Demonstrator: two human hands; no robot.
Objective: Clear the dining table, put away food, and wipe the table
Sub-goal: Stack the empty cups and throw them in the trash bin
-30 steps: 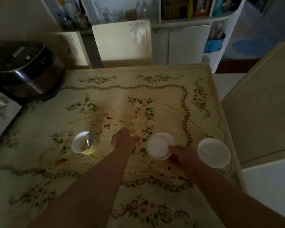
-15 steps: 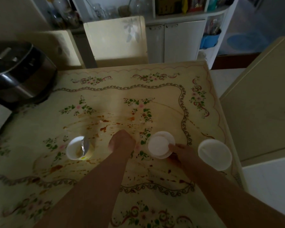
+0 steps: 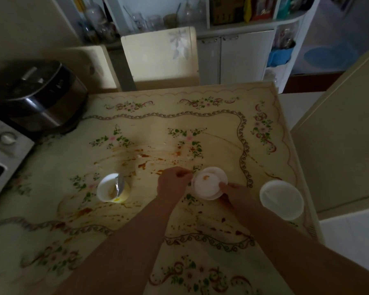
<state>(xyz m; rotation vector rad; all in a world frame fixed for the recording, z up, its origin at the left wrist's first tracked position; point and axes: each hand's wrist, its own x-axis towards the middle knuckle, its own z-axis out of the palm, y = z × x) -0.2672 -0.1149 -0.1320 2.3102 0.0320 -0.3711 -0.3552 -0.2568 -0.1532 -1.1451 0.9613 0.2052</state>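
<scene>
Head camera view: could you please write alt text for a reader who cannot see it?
A person's right hand holds a small white dish by its near rim at a sauce-smeared floral table, the left hand curled beside it. A cup with a spoon stands to the left, a white plate to the right.

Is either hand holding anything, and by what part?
The right hand pinches the small white dish by its near rim. The left hand is curled beside it; a hold cannot be told.
</scene>
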